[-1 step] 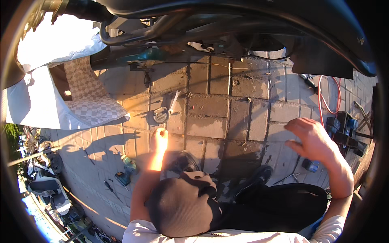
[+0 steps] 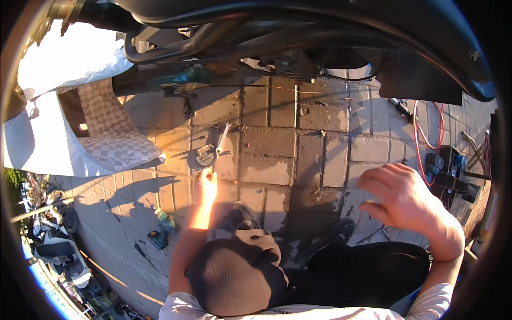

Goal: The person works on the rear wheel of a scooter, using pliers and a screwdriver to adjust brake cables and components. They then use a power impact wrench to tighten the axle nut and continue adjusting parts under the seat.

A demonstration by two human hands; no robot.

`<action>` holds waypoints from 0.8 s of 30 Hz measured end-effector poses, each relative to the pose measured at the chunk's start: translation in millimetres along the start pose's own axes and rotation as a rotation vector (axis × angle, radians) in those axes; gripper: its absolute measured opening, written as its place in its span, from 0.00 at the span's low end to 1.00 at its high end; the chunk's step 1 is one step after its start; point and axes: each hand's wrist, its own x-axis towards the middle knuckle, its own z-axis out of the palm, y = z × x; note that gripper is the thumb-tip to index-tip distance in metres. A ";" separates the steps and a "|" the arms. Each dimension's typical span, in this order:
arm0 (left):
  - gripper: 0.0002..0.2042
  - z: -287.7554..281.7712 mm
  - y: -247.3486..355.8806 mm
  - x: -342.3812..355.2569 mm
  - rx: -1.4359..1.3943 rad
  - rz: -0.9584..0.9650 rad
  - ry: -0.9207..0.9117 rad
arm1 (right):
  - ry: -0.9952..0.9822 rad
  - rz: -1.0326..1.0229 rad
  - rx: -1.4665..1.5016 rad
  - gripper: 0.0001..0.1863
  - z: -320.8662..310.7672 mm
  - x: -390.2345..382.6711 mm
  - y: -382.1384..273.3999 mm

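Note:
My left hand (image 2: 206, 188) is curled closed above the paving, its fingertips pointing away from me. Whatever it may grip is too small to make out. Just beyond the fingers lie a round metal part (image 2: 205, 156) and a silver wrench (image 2: 224, 137), side by side on the bricks. My right hand (image 2: 397, 194) hovers on the right, slightly blurred, with thumb and fingers apart and nothing between them. Across the top stretches the dark frame of a vehicle (image 2: 298, 21), apart from both hands.
At the left a white cover with checkered lining (image 2: 117, 144) hangs low. A green cordless drill (image 2: 162, 229) and a screwdriver (image 2: 142, 253) lie left of my arm. On the right are a red hose (image 2: 417, 144) and a dark power tool (image 2: 453, 170). Parked scooters (image 2: 64, 256) stand far left.
My right hand has shifted a little left and nearer. The left hand keeps its curled shape. The whole view has slid slightly.

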 end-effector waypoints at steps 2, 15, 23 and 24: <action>0.12 3.2 17.8 22.1 -0.031 0.077 0.061 | 0.089 -0.202 -0.121 0.15 -25.2 29.6 -66.1; 0.13 -6.1 62.6 104.1 0.340 0.360 -0.016 | -0.125 -0.223 -0.773 0.13 -11.5 76.3 -156.3; 0.16 -59.4 198.3 91.3 -0.253 0.607 0.071 | -0.146 -0.093 0.004 0.09 67.9 121.7 -66.7; 0.17 -67.9 224.0 92.7 -0.292 0.663 0.034 | -0.071 0.020 0.038 0.10 79.9 127.1 -33.6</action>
